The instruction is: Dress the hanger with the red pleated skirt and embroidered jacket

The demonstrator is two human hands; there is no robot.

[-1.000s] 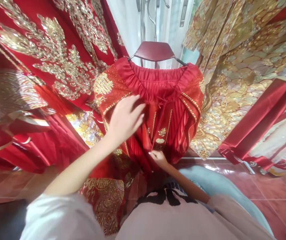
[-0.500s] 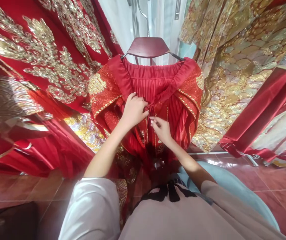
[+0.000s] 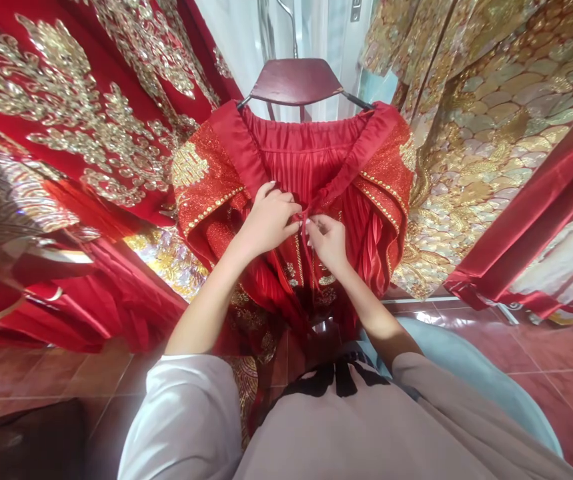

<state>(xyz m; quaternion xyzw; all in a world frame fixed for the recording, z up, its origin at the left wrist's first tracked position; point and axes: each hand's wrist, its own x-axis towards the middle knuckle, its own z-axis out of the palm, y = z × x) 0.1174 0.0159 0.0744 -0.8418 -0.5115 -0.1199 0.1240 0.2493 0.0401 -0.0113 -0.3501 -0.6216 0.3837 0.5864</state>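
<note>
In front of me a red pleated skirt [image 3: 286, 160] with gold beaded trim hangs by its gathered waistband from a dark wooden hanger [image 3: 297, 83]. Thin red drawstrings [image 3: 306, 208] come together at the middle of the waistband. My left hand [image 3: 273, 217] is closed around the tie from the left, its fingertips pinching the cord. Close beside it on the right, my right hand [image 3: 327, 241] pinches the same red cord between thumb and fingers. The fingertips of both hands nearly meet, and the exact form of the cord between them is too small to make out.
Red cloth with gold embroidery [image 3: 81, 100] hangs at the left, and a gold scale-patterned garment [image 3: 496, 147] at the right. A light blue rounded seat [image 3: 491, 380] stands low on the right. A dark object [image 3: 26, 440] lies on the red tiled floor [image 3: 531, 340].
My right hand has risen to the cord beside my left hand and closed on it. My left hand stays at the waistband. The view has shifted slightly.
</note>
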